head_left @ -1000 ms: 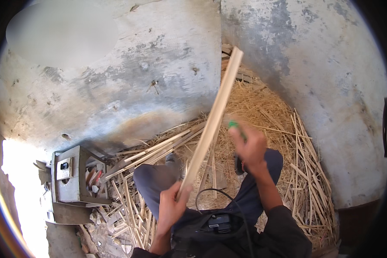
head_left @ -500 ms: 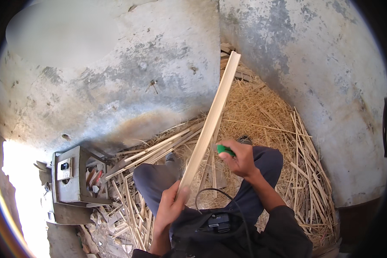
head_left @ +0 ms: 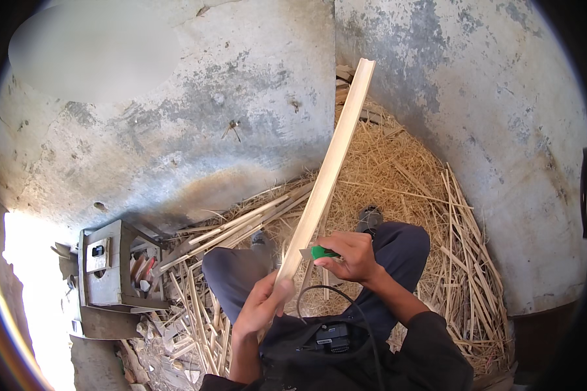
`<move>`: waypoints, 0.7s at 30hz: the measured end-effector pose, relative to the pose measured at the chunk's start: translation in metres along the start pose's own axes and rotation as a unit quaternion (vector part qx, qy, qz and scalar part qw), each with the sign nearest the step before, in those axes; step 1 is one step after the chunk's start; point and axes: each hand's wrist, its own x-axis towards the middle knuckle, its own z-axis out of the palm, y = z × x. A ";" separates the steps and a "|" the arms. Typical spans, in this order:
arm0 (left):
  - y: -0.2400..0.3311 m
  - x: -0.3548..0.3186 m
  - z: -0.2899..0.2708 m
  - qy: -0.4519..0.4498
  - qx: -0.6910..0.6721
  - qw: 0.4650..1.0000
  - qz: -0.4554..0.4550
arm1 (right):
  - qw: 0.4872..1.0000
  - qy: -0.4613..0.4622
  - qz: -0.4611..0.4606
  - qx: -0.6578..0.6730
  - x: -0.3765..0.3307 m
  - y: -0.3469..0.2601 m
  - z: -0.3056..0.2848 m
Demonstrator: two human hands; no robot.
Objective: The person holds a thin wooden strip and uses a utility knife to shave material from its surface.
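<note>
A long, pale wooden strip (head_left: pixel 331 166) with a groove along it slants up and away in front of me. My left hand (head_left: pixel 262 305) is wrapped round its near end. Gripped in my right hand (head_left: pixel 354 256) is a short green-handled blade (head_left: pixel 323 252). Its flat metal end points left and meets or nearly meets the strip's right edge, a little above my left hand. Whether it is a knife or a scraper I cannot tell.
Fine wood shavings (head_left: pixel 385 163) cover the floor ahead. Loose sticks (head_left: pixel 469 280) lie piled on the right, with more sticks (head_left: pixel 248 221) at left. A small wooden stool-like box (head_left: pixel 114 267) stands far left. Worn walls (head_left: pixel 476 130) close in ahead. A black cable (head_left: pixel 346 293) loops across my lap.
My right hand has come down and left, bringing the green-handled blade to the strip. The strip's far end has shifted up and slightly right. My left hand stays in about the same place.
</note>
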 end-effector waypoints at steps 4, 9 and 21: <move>0.010 0.000 0.005 -0.001 0.078 0.997 -0.004 | 1.000 0.008 -0.006 -0.011 0.001 -0.001 0.000; 0.009 0.000 0.006 0.004 0.064 0.998 0.004 | 1.000 0.012 -0.003 -0.026 0.004 -0.006 -0.003; 0.011 -0.004 0.010 0.020 0.073 0.997 0.022 | 0.990 0.036 -0.037 -0.130 0.011 -0.009 -0.007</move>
